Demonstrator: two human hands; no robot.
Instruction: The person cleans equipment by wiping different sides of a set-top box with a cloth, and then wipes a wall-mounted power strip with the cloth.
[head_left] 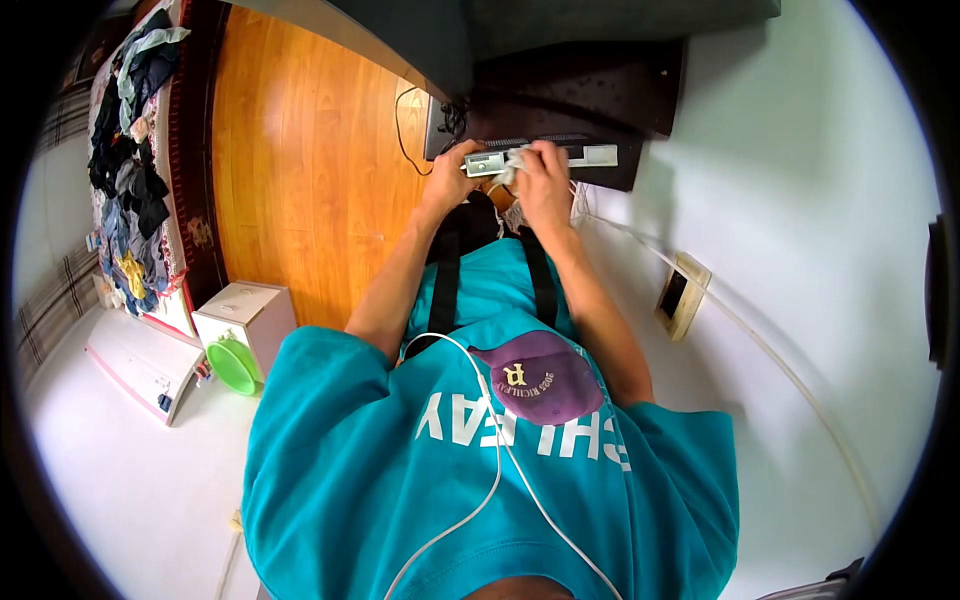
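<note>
Gripping pale strip (600,156) in left hand (450,178);
holding cloth (514,160) in right hand (543,190); with fingers (546,154) between board edge (630,172) and open floor (320,130).

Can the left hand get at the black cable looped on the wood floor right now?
Probably yes: the black cable loops close beside the left hand, with nothing visible between. But that hand grips the pale bar, so it'd likely have to let go first.

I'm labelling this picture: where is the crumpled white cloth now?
In the head view, the white cloth is upper centre, in the right hand against the slim pale device, right of the left hand.
</note>
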